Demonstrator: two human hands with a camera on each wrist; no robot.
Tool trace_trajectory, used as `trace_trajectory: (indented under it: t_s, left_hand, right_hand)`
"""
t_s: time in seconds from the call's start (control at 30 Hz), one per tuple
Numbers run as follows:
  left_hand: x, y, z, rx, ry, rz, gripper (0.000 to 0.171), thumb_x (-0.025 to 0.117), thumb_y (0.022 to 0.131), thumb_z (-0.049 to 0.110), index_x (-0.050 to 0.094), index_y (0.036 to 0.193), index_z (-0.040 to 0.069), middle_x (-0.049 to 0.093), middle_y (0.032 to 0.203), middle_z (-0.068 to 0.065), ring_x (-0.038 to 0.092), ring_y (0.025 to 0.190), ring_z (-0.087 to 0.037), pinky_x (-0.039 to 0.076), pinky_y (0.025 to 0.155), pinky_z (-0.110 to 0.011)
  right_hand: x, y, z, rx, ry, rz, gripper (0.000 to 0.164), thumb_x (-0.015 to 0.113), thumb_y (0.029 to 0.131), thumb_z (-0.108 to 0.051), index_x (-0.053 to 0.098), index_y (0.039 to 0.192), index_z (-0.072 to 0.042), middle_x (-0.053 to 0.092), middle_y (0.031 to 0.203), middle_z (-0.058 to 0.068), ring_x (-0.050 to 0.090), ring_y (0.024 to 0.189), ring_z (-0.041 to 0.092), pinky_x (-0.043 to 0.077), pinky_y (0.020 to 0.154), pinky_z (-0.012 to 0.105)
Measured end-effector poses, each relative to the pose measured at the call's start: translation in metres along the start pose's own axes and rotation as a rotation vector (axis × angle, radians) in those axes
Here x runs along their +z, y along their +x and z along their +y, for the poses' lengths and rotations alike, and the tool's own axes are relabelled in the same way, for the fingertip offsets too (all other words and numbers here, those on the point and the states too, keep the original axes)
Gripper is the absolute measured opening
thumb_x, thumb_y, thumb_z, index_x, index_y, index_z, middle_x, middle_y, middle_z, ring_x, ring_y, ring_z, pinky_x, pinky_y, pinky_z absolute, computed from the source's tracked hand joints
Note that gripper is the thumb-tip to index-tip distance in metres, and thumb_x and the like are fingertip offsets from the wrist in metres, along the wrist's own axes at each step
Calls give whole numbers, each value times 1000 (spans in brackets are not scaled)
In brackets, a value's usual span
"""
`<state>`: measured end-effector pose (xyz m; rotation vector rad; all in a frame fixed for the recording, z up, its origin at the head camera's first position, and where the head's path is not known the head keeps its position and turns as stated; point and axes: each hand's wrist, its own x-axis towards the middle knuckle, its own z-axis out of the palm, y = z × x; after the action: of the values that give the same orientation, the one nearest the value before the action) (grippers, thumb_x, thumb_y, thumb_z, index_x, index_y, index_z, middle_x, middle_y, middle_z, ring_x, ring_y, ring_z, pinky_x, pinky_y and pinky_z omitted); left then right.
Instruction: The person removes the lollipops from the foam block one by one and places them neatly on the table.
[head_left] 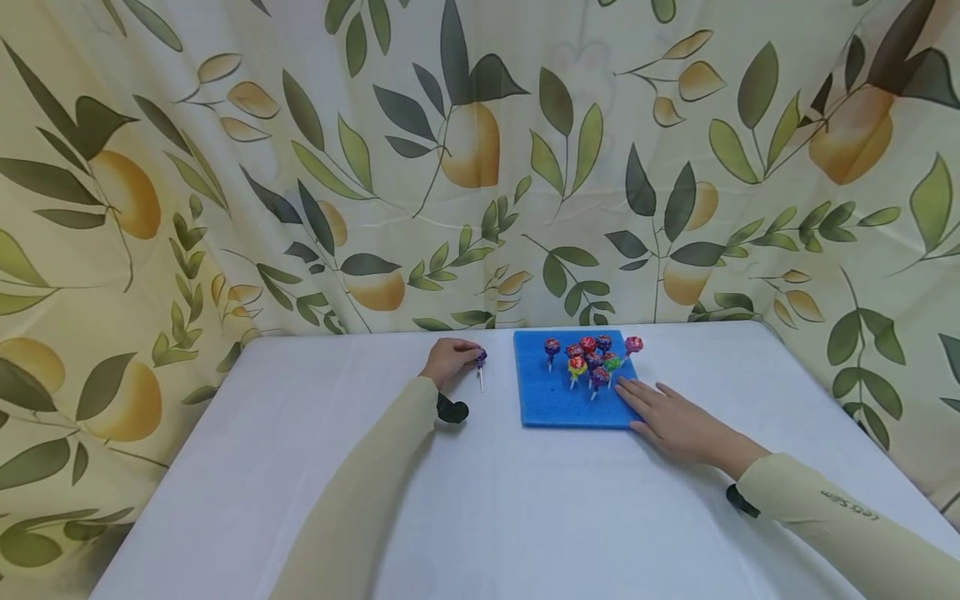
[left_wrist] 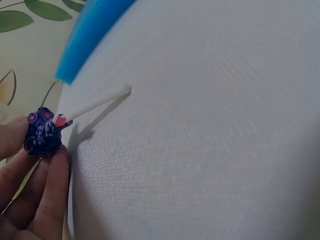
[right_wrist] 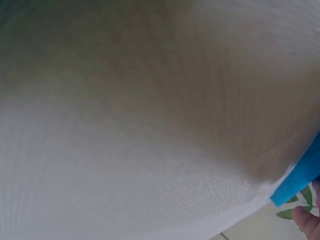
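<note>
My left hand (head_left: 450, 362) pinches a purple-wrapped lollipop (left_wrist: 41, 134) by its head, left of the blue foam board (head_left: 551, 407). The lollipop's white stick (left_wrist: 100, 102) points down toward the tabletop, its tip close to the cloth. Several lollipops (head_left: 588, 344) in red, purple, yellow and green wrappers stand in the board, bunched toward its back right. My right hand (head_left: 678, 421) lies with extended fingers on the board's right edge. In the right wrist view only a bit of that hand shows beside the blue board (right_wrist: 300, 177).
A white cloth (head_left: 450, 517) covers the table. Behind it hangs a curtain (head_left: 420, 208) printed with fruit and leaves. One red-pink lollipop (head_left: 633, 344) leans out past the board's right edge. Both wrists wear dark bands.
</note>
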<state>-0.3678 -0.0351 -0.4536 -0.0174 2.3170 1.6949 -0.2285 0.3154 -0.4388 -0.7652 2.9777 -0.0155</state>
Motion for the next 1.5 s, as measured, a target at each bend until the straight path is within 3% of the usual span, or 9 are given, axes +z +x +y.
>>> trace_trajectory:
  t_s: [0.33,0.6,0.83,1.5]
  left_hand:
    - [0,0,3,6,54,24,22,65,88,13,70,107,3,69,111,-13,66,99,-18,54,86,-25]
    - [1,-3,6,58,153,43,20,67,87,14,72,103,3,71,107,-12,67,95,-15,54,82,-22]
    - [4,0,8,64,224,87,20,69,85,16,73,101,6,72,104,-9,66,90,-14,52,78,-20]
    - [2,1,4,15,212,102,25,71,84,21,72,105,9,71,109,-8,65,91,-14,53,80,-22]
  right_hand:
    - [-1,-1,0,3,4,-2,61,49,96,-33,31,144,-1,30,151,21,28,139,41,23,111,61]
    - [-1,-1,0,3,4,-1,61,48,97,-34,31,145,-1,30,151,21,28,139,40,22,111,60]
    - [-4,0,-1,1,-1,7,61,49,96,-34,32,144,0,31,150,21,29,138,41,23,111,60]
    - [-3,1,-1,-1,-4,-8,61,50,96,-33,32,144,0,30,151,22,28,139,41,23,111,61]
